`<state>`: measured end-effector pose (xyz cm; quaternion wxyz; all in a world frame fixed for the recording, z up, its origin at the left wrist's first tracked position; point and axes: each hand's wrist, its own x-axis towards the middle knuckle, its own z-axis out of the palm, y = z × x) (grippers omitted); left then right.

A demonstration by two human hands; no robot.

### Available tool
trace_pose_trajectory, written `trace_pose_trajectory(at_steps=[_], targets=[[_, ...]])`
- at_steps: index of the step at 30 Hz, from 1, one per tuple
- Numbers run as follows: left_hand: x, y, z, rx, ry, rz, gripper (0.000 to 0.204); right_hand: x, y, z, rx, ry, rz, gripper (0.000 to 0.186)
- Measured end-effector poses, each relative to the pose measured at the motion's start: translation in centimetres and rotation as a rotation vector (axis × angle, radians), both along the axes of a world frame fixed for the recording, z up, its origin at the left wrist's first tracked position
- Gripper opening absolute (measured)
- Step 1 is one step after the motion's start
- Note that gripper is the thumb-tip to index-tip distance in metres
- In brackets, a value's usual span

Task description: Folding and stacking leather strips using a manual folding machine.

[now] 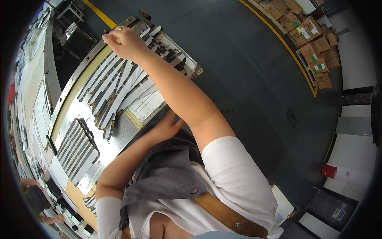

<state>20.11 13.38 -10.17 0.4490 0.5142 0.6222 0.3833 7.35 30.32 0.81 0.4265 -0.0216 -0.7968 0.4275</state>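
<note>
A white short-sleeved shirt (240, 171) sits beneath a grey apron (163, 171) — and a brown, studded strap (219, 211).

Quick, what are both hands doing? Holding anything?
Left hand: partly hidden; can't tell if it's open, closed or holding something.
Right hand: looks curled, near the metal rail; can't tell if it holds anything.

The metal tabletop (108, 149) looks glossy, the strips (122, 95) matt.

The right arm (187, 93) is reaching across the workbench (76, 109), its hand (129, 44) curling near the far edge; the bent left arm (123, 161) is holding its partly hidden hand (168, 127) beside the near edge.
</note>
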Motion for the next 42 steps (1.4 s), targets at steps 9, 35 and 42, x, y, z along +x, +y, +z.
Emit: trace_pose_trajectory(at_steps=[9, 35, 42], targets=[[3.1, 8.8, 1.2, 0.042, -0.792, -0.149, 0.051, 0.3, 2.0, -1.3, 0.007, 0.073, -0.077, 0.034], [-17.8, -7.1, 11.4, -0.078, 0.623, 0.721, 0.051, 7.7, 5.6, -1.1, 0.17, -0.682, -0.196, 0.056], [-8.7, -10.3, 16.8, 0.229, 0.119, 0.71, 0.029, 3.8, 4.3, -0.3, 0.505, -0.448, 0.044, 0.05]])
